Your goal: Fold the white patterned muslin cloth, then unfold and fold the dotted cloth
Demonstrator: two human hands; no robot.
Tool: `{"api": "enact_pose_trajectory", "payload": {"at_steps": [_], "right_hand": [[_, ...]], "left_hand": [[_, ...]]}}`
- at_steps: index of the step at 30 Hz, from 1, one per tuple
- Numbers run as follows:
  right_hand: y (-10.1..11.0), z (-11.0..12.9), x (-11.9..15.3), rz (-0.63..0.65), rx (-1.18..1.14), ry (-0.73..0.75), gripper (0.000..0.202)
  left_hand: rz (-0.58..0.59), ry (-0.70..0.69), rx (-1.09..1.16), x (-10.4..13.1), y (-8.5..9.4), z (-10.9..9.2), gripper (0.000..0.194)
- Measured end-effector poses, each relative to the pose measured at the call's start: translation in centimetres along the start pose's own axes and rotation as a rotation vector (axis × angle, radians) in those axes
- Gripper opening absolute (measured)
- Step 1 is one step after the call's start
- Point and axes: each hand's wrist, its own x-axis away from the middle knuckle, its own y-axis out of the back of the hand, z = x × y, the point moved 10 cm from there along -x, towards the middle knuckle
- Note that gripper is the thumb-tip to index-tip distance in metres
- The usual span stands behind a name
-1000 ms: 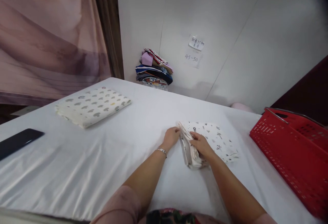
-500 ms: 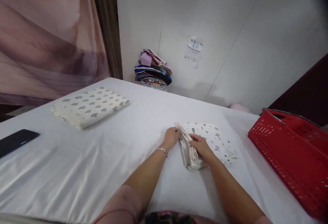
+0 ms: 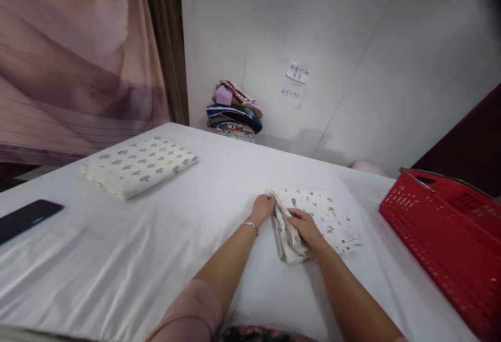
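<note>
From where I stand, the red basket [image 3: 438,232] is the thing to place everything by. Just left of it, apart from it on the white-covered table [image 3: 223,190], lies the folded white cloth [image 3: 332,222] with small dark prints. The left hand [image 3: 263,207] pinches the far corner of its layered edge, on the side away from the basket; the right hand [image 3: 307,225], nearer the basket, has its fingers on the same layers, which stand partly raised and fanned. The hands are close but not touching. I'd judge that the edge layers are being parted or lined up just now; exactly how many the fingers hold I cannot tell. As I see it, the next move calls for a light pinch and a steady left hand, since soft layers could slip. Farther left of the basket lie a second folded cloth [image 3: 144,167] with grey shapes and, farthest left, a dark, flat device [image 3: 29,219].
</note>
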Motion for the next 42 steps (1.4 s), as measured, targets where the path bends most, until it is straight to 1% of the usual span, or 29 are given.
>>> {"api": "enact_pose_trajectory", "payload": {"at_steps": [4, 8, 10, 14, 17, 20, 23, 26, 30, 32, 33, 34, 35, 36, 37, 38, 40, 42], "right_hand": [[0.2, -0.1, 0.0, -0.031, 0.017, 0.006, 0.033], [0.1, -0.8, 0.1, -0.051, 0.058, -0.061, 0.038], [0.0, -0.9, 0.0, -0.058, 0.080, -0.064, 0.040], [-0.2, -0.8, 0.0, -0.051, 0.140, -0.029, 0.041], [-0.2, -0.4, 0.1, -0.064, 0.231, 0.040, 0.038], [-0.2, 0.4, 0.2, -0.079, 0.320, 0.137, 0.034], [-0.4, 1.0, 0.1, -0.079, 0.388, 0.192, 0.031], [-0.7, 1.6, 0.0, -0.082, 0.481, 0.226, 0.029], [-1.4, 2.3, 0.2, -0.081, 0.585, 0.275, 0.024], [-1.8, 2.3, 0.2, -0.036, 0.569, 0.280, 0.024], [-1.7, 2.0, 0.0, -0.005, 0.532, 0.256, 0.025], [-1.3, 1.5, -0.3, 0.024, 0.483, 0.215, 0.027], [-0.5, 1.1, -0.7, 0.036, 0.437, 0.167, 0.029], [0.8, 0.8, -1.3, 0.019, 0.410, 0.126, 0.031], [2.8, 0.6, -2.0, -0.039, 0.426, 0.092, 0.032], [5.3, 0.8, -2.7, -0.126, 0.472, 0.070, 0.031], [11.0, 1.5, -3.9, -0.351, 0.661, 0.034, 0.031], [15.5, 1.7, -5.2, -0.454, 0.754, -0.017, 0.034]], "left_hand": [[-0.027, 0.030, 0.006, -0.5, 0.0, 0.0, 0.030], [-0.034, 0.050, 0.011, -1.4, -0.2, 0.4, 0.025], [-0.032, 0.052, 0.018, -1.8, -0.4, 0.6, 0.023], [-0.046, 0.042, 0.039, -2.2, -0.2, 0.8, 0.025], [-0.089, 0.033, 0.042, -2.0, 0.2, 0.9, 0.030], [-0.142, 0.025, 0.032, -1.7, 0.7, 0.9, 0.027], [-0.174, 0.014, 0.013, -1.4, 1.0, 0.8, 0.024], [-0.173, -0.004, -0.017, -1.1, 1.2, 0.3, 0.027], [-0.138, -0.038, -0.083, -1.2, 1.3, -0.4, 0.032], [-0.115, -0.052, -0.111, -1.5, 1.2, -0.6, 0.030], [-0.105, -0.058, -0.121, -1.7, 1.1, -0.6, 0.029], [-0.097, -0.063, -0.128, -1.8, 1.0, -0.5, 0.027], [-0.091, -0.068, -0.131, -1.9, 1.0, -0.5, 0.026], [-0.088, -0.072, -0.131, -2.0, 1.0, -0.4, 0.025], [-0.088, -0.075, -0.129, -2.1, 1.0, -0.4, 0.023], [-0.088, -0.077, -0.125, -2.1, 1.0, -0.3, 0.022], [-0.090, -0.079, -0.116, -2.2, 1.0, -0.3, 0.021], [-0.094, -0.078, -0.109, -2.3, 0.9, -0.3, 0.021]]}}
